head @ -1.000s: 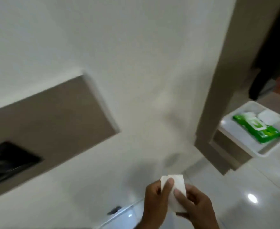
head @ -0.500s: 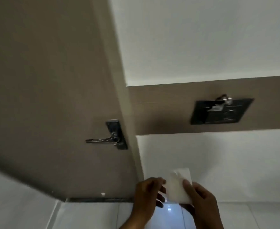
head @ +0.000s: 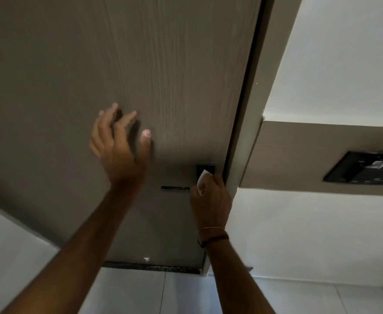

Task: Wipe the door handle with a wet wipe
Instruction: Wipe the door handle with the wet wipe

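A metal lever door handle (head: 174, 188) sticks out leftward from a dark plate (head: 205, 172) near the right edge of a grey-brown wooden door (head: 140, 64). My right hand (head: 211, 196) is closed around the handle's base with a white wet wipe (head: 202, 180) bunched in it; only a corner of the wipe shows above the fingers. My left hand (head: 120, 143) is raised with fingers spread, fingertips at the door's surface, up and left of the handle. The inner end of the lever is hidden by my right hand.
The door frame (head: 247, 132) runs down right of the handle. A brown wall band carries a black panel (head: 364, 171) at the right. White wall lies below it, and glossy white floor tiles (head: 186, 293) lie under the door's dark threshold.
Both hands held the wipe low in front of me; now the right hand alone has carried it up onto the handle, and the left hand has risen, open, to the door. I am closer.
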Tool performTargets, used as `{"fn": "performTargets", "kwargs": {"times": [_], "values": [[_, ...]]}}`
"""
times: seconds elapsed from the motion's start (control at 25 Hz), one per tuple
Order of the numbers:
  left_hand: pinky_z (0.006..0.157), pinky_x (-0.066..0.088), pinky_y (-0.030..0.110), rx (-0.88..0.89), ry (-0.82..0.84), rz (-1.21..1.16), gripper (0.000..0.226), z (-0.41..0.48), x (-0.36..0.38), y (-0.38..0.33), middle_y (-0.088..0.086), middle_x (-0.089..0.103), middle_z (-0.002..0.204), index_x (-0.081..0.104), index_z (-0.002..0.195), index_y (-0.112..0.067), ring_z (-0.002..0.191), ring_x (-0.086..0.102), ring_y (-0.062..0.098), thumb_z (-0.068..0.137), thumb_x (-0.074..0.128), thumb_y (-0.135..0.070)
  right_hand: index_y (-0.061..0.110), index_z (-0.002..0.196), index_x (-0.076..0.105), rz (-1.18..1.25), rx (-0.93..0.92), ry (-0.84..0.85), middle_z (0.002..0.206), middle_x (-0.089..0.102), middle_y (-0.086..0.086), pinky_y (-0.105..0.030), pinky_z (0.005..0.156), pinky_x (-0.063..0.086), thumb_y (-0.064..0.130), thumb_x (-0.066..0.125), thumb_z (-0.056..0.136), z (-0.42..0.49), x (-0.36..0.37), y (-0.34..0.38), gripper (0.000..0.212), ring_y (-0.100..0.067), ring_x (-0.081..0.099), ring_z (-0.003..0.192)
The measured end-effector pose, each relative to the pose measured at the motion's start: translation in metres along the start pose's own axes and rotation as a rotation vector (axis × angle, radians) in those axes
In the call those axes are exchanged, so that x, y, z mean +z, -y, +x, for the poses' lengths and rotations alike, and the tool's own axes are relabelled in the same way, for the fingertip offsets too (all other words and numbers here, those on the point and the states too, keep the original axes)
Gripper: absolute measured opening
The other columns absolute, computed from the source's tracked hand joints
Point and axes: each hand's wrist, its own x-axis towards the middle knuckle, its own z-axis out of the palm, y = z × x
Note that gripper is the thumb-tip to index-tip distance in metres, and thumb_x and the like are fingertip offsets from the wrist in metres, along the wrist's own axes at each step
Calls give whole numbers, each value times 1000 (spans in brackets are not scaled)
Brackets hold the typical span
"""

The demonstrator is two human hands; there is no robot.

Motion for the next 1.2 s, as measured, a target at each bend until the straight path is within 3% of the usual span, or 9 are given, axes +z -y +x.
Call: {"fn": "performTargets", "kwargs": {"times": [0.12,0.24,0.36,0.44,0.72,0.84,1.0,1.08,1.2], "values": [[127,22,71,199,-42,122,55,43,15,12,21,45,166,60,145,-20,157,34,43,102,54,-53,12,90,65,-8,4,43,103,66,-12,-28,70,53,25,73,90,-3,12,-4,15,-25,66,84],[123,23,79,374,-39,195,58,64,33,18,26,43,164,55,148,-20,156,32,45,102,53,-55,6,107,72,-175,-116,100,112,70,-18,-49,80,61,17,79,85,-6,5,-13,25,-38,67,100],[117,26,84,478,-43,253,64,69,45,27,37,44,159,45,153,-20,152,31,50,101,54,-56,-4,112,75,-274,-221,183,119,73,-26,-53,89,60,6,91,69,-3,-1,-27,47,-46,68,111],[114,27,87,501,-47,272,67,70,51,35,41,45,156,40,155,-19,150,29,53,101,51,-57,-9,111,74,-270,-281,133,118,72,-30,-59,84,61,-2,92,65,-6,3,-34,50,-50,68,112],[119,30,77,543,-149,238,66,68,66,48,29,45,160,45,156,-23,152,34,48,102,43,-61,0,122,74,-468,-483,236,125,71,-26,-43,77,63,13,103,45,-16,4,-33,83,-39,74,103],[129,22,69,582,-184,203,69,69,74,57,22,37,166,39,161,-28,161,27,41,101,44,-63,-1,114,76,-493,-562,231,117,75,-23,-36,89,59,9,103,45,-6,7,-34,75,-39,75,102],[137,5,58,579,-231,131,79,70,83,64,12,27,176,30,168,-35,170,10,26,98,54,-61,1,131,67,-356,-230,86,138,65,-15,-24,113,38,-19,71,79,-14,5,-54,56,-36,64,125],[136,5,58,568,-220,106,81,68,85,64,6,19,181,29,169,-37,170,9,25,98,58,-62,-2,129,68,-334,-235,93,138,65,-19,-17,114,34,-18,69,80,-18,12,-48,51,-39,62,126],[137,3,57,566,-203,97,83,68,84,64,7,22,178,26,170,-38,170,5,23,98,59,-63,-2,117,74,-528,-613,211,125,72,-21,-43,95,59,-10,92,61,-12,13,-36,59,-39,69,115]]}}
